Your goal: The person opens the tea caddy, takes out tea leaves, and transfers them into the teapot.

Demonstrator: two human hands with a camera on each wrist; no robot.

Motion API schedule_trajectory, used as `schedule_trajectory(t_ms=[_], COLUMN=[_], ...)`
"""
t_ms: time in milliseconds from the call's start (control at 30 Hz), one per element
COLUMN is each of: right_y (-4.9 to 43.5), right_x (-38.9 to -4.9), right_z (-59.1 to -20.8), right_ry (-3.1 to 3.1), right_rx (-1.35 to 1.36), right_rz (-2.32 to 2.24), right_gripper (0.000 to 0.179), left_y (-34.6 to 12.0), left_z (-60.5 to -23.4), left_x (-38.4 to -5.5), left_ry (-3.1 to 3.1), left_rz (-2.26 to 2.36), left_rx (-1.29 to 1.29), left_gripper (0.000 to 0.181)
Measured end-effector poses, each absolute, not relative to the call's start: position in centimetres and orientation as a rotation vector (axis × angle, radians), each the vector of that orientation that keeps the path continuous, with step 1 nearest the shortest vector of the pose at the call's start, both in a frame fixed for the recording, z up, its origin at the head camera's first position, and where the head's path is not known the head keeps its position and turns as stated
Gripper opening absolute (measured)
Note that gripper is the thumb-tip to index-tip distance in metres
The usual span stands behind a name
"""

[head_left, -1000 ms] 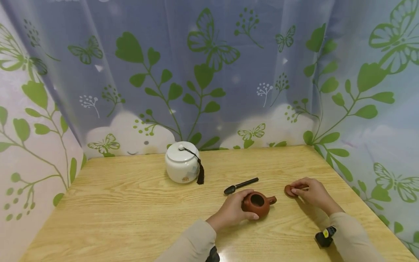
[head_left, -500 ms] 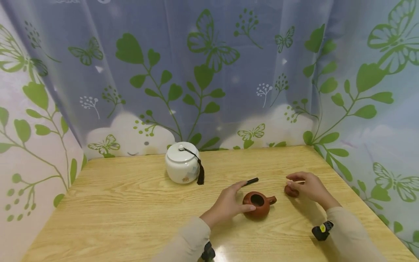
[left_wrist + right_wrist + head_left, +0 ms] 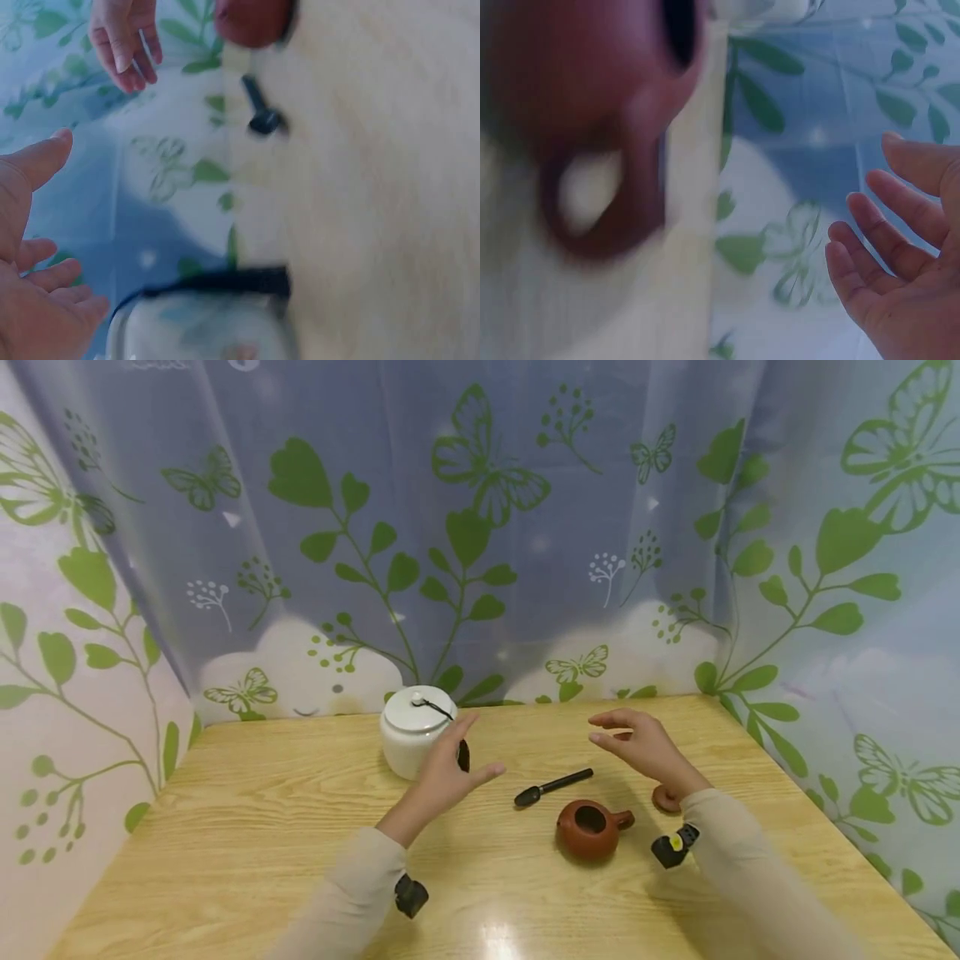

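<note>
In the head view my left hand is in the air beside the white lidded jar, thumb and fingers spread, partly covering the jar's right side and tassel. Whether it touches the jar cannot be told there; the left wrist view shows the hand apart from the jar. My right hand is raised above the table with loosely bent fingers and holds nothing. Below it stands a reddish-brown teapot, uncovered, its handle to the right. The teapot's lid lies by my right wrist, partly hidden.
A black scoop lies between the jar and the teapot, its bowl toward the left. The wooden table ends at a patterned curtain at the back and sides. Each wrist wears a small black camera.
My left hand has let go of the teapot and moved left to the jar. My right hand has left the lid on the table and moved up and left.
</note>
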State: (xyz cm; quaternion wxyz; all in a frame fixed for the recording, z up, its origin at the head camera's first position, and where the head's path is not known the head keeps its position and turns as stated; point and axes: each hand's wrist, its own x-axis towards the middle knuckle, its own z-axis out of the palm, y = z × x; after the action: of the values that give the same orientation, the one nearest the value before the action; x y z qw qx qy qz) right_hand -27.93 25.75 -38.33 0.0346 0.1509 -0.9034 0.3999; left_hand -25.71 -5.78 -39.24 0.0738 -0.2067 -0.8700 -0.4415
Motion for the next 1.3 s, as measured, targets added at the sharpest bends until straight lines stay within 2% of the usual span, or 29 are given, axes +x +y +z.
schedule_trajectory(t_ms=[233, 533, 900, 1300], right_y=[20.5, 13.3, 6.4, 3.2], right_x=[-29.5, -30.5, -31.9, -33.0], right_z=[-36.4, -35.2, -35.2, -35.8], right_ry=[-2.728, -2.711, -2.709, -2.732], right_rx=[0.564, 0.691, 0.736, 0.647], right_rz=[1.288, 1.307, 1.332, 1.348], right_gripper=[0.042, 0.040, 0.043, 0.045], left_y=[-10.6, -15.7, -15.9, -15.6], left_z=[-37.6, -39.0, -41.5, -42.2], left_x=[-26.7, -28.5, -30.2, -31.6], left_ry=[-2.557, -2.645, -2.670, -2.673], left_rz=[-1.293, -1.248, -1.490, -1.662], left_rx=[-0.476, -0.270, -0.225, -0.203], left_gripper=[0.090, 0.102, 0.109, 0.112])
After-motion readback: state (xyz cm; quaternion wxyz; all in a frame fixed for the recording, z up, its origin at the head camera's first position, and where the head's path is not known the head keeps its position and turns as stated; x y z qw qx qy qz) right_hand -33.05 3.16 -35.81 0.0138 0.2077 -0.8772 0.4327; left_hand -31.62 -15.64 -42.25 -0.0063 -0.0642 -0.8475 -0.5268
